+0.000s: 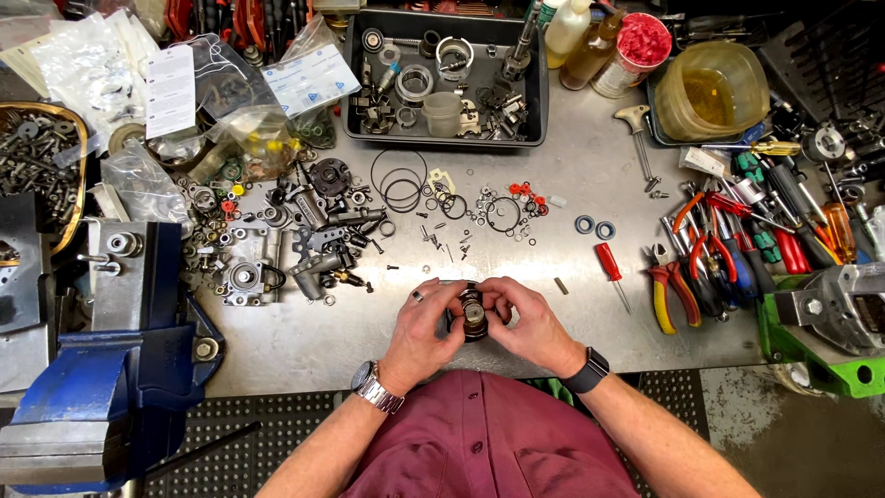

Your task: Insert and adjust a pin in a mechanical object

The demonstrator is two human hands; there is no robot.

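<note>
Hands meet at the near middle of a grey metal workbench (590,166), both closed around one small round metal part (474,314) with a dark body and a brassy face turned up toward the camera. The left hand (426,325), with a ring on one finger and a steel watch on the wrist, curls its fingers narrowly around the part's left side; the right hand (529,323), with a dark watch band on its wrist, pinches the right side, thumb and forefinger tight against the rim. The part is held just above the bench surface, near the person's dark red shirt (489,443). Just to the right of the hands lies a small red-handled screwdriver (608,267), and further right a heap of pliers and cutters (710,267) with red, orange and yellow grips. Far from the hands, across the bench, sits a black tray (355,83) filled with rings, sleeves and other metal pieces. Between tray and hands lie loose black O-rings (400,182), washers and little screws. To the left is a cluster of grey cast metal parts (277,258), and at the near left corner stands a blue bench vise (111,369). A cloudy yellow plastic tub (712,88) stands at the far right.
</note>
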